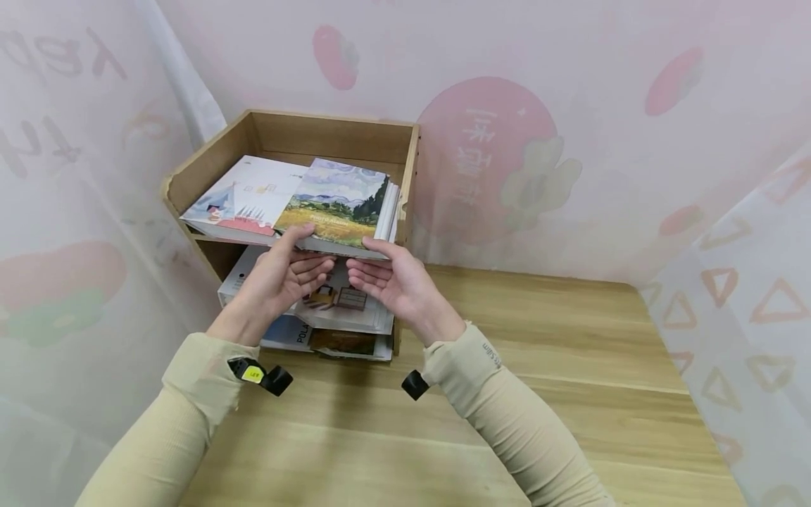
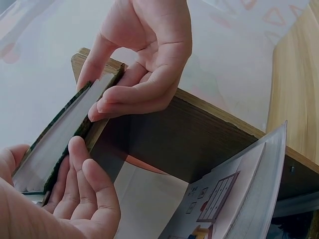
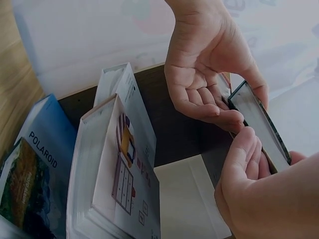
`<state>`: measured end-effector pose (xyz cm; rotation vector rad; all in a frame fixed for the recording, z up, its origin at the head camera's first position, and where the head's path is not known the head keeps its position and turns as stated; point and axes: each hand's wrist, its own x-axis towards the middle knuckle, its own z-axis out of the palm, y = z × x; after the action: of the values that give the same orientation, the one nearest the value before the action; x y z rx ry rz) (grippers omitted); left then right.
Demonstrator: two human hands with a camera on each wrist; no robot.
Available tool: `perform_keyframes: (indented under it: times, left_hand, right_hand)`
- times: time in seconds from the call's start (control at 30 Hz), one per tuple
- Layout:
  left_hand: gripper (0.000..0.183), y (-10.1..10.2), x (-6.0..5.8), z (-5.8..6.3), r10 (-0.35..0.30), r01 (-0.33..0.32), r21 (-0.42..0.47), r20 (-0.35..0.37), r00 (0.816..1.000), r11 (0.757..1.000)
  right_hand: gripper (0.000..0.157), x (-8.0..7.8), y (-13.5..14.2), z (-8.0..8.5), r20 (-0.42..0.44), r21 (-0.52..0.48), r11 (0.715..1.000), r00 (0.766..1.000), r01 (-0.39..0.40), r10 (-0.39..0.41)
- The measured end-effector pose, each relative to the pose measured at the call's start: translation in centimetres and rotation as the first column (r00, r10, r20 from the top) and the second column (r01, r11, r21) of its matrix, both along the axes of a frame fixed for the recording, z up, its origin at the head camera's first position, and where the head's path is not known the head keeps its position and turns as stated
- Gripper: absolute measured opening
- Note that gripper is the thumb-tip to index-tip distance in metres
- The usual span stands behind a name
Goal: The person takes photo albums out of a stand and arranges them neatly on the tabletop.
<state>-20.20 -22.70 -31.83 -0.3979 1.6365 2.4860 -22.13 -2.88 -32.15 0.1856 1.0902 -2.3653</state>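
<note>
One wooden rack is stood on the counter, and three levels of it can be counted, each with albums in it. In the top level, which is open above and at the front, two covers are shown: the tent album at the left and the landscape album at the right, by which the tent album's edge is partly covered. Pale page edges are seen along the landscape album's right side; whether another album is hidden beneath cannot be told. The landscape album is gripped at its front end by both hands: its near left corner is held by the left hand and its near right corner by the right hand, each with the thumb laid on the cover and the fingers bent underneath. That front end is held out at the rack's open front. In the middle level two albums are held, the white album at the left and the furniture album at the right, partly hidden by the hands. In the bottom level two more are seen, the blue album, marked POLAROID, and the dark album. Two beige sleeves are worn, one on each arm.
</note>
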Motion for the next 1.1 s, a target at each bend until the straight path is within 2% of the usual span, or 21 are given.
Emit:
perform_keyframes:
  times: [0.2,0.37,0.5,0.87,1.1]
  left_hand:
    - [0.053,0.4,0.5,0.5,0.013,-0.013,0.005,-0.008,1.0,1.0]
    - [0.055,0.6,0.6,0.7,-0.003,0.004,0.031,-0.041,0.999,0.999]
    - [0.056,1.0,0.8,0.6,-0.01,0.013,0.055,-0.052,0.999,0.998]
    - [0.072,0.4,2.2,1.2,0.022,-0.013,0.141,-0.06,0.998,0.99]
    - [0.076,0.1,2.8,1.4,0.013,0.002,0.215,-0.067,0.998,0.977]
  right_hand:
    - [0.031,0.3,-0.1,0.1,-0.011,0.019,1.0,1.0,0.024,-0.024]
    - [0.031,0.3,-0.2,0.2,-0.024,0.026,0.997,0.997,0.07,-0.069]
    - [0.032,0.5,0.1,0.3,-0.016,0.037,0.997,0.997,0.072,-0.071]
    - [0.033,2.0,0.3,0.2,-0.044,0.053,0.996,0.997,0.069,-0.066]
    - [0.032,2.8,0.4,0.2,-0.067,0.035,0.995,0.994,0.094,-0.091]
